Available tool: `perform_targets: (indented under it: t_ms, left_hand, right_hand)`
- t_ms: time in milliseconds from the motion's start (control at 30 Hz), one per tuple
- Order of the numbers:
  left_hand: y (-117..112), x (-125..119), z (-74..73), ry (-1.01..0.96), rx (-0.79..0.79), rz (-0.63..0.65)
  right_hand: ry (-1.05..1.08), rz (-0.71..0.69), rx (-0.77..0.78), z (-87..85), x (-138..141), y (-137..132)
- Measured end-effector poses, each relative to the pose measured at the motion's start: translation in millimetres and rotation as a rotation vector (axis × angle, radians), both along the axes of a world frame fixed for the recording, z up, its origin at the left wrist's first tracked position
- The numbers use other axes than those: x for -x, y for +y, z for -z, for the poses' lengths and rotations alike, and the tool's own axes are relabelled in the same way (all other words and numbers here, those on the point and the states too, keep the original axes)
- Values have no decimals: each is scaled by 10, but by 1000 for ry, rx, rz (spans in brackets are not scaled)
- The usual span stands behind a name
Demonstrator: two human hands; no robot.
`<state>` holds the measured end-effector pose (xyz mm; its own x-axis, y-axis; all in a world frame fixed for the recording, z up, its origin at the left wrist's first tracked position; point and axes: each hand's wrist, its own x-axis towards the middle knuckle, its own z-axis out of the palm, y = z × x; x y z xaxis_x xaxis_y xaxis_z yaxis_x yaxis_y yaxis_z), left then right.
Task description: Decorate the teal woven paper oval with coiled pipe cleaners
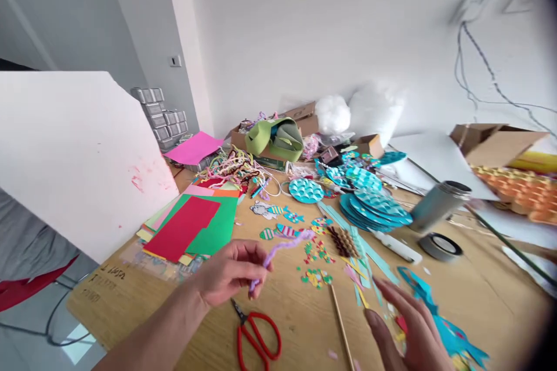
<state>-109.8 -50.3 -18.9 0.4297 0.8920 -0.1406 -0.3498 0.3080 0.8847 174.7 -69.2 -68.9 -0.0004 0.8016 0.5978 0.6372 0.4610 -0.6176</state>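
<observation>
My left hand [230, 275] is held above the cardboard-covered table [304, 313], fingers pinched on a purple pipe cleaner [282, 246] that curves up and to the right. Red-handled scissors [256, 339] lie just below that hand. My right hand [409, 330] hovers low at the front right with its fingers spread, blurred by motion, over paper scraps and a teal paper cut-out [439, 324]. A thin wooden stick [342, 327] lies between the two hands. Small coloured paper bits [317, 275] are scattered ahead.
Red and green paper sheets [191, 229] lie at left beside a large white board [73, 151]. Teal scalloped discs [374, 206], paper fish [278, 211], a metal flask [437, 206], a tape roll [439, 246], a green bag [274, 139] and cardboard boxes [496, 142] crowd the back.
</observation>
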Motion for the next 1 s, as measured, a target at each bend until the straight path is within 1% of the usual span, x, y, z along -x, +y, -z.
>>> perform_targets:
  t_ms: [67,100,133,167,200,267,333,400,433,500,600,667,733,833,1000]
  left_hand:
    - [-109,-152,7,7,43,142]
    - [-153,-206,1,14,52,191]
    - [-186,-240,-8,20,54,220]
    - [-207,-252,-20,26,52,228]
    - [-215,-240,-31,36,43,216]
    - [-197,-151,-48,67,33,154]
    - [-161,-5,-49,139,7,80]
    - [-136,147,-34,197,-1,26]
    - [-133,210,-22,243,-22,14]
    - [-148,292,8,375,-83,39]
    - [-199,316,53,620,-207,96]
    - [-229,313,77,727,-295,81]
    - [-248,328,96,780,-353,32]
    - [-262,397,120,819,-387,-48]
    - [-296,492,147,823,-368,-138]
  right_hand:
    - [1,-53,-33,-201,106,-28]
    - [4,-113,0,-285,167,-45]
    - [0,-230,70,-354,225,-62]
    - [-17,-385,202,-407,271,-81]
    - [8,-471,375,-445,301,-97]
    - [146,-574,666,-482,293,-120]
    - [391,-623,851,-488,195,-118]
    - [687,-634,948,-488,44,-96]
    - [799,-612,958,-490,-34,-81]
    - [910,-581,984,-497,-157,-57]
    - [934,-547,1001,-488,-225,-46]
    - [909,-508,982,-457,-218,-50]
    - [871,-445,938,-409,-207,-52]
    - [847,-371,872,-334,-228,-46]
    - [876,-349,857,-231,-303,-43]
